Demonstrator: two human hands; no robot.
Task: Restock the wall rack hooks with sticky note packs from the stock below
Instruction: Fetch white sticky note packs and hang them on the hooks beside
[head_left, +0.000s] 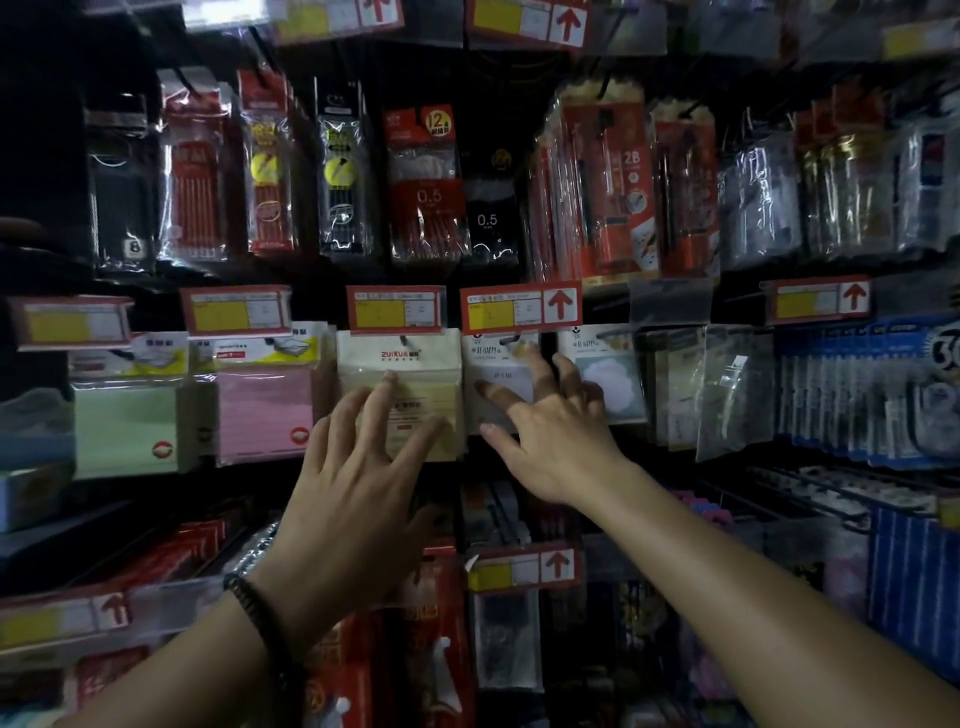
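I'm looking at a dim wall rack (519, 270) packed with hanging stationery: pen and pencil packets along the upper row, red and yellow price tags (519, 310) on the rails, and a row of sticky note packs at the height of my hands.

From the left that row has a green pack (127, 426), a pink pack (265, 415), a cream pack (400, 384) and a white pack (498, 384), each hanging from its own hook, with a second white pack carrying a cloud shape (608, 376) just beside it on the right. More red packets hang in the lower rows.

My left hand (358, 483) is raised in front of the cream pack with its fingers (382, 400) spread wide and holding nothing; the longest fingertip lies on the face of the pack, below its printed header. A dark beaded bracelet (254, 608) sits on that wrist.

My right hand (561, 441) is open as well, fingers (540, 374) fanned apart over the white pack. The forefinger and thumb lie across its face and the upper fingertips reach up near the hook at its top. I cannot tell whether any finger is curled behind the pack's edge.

The packs hang nearly edge to edge, with only a narrow dark gap between the cream and white ones. Price tags overhang the hooks closely from above.
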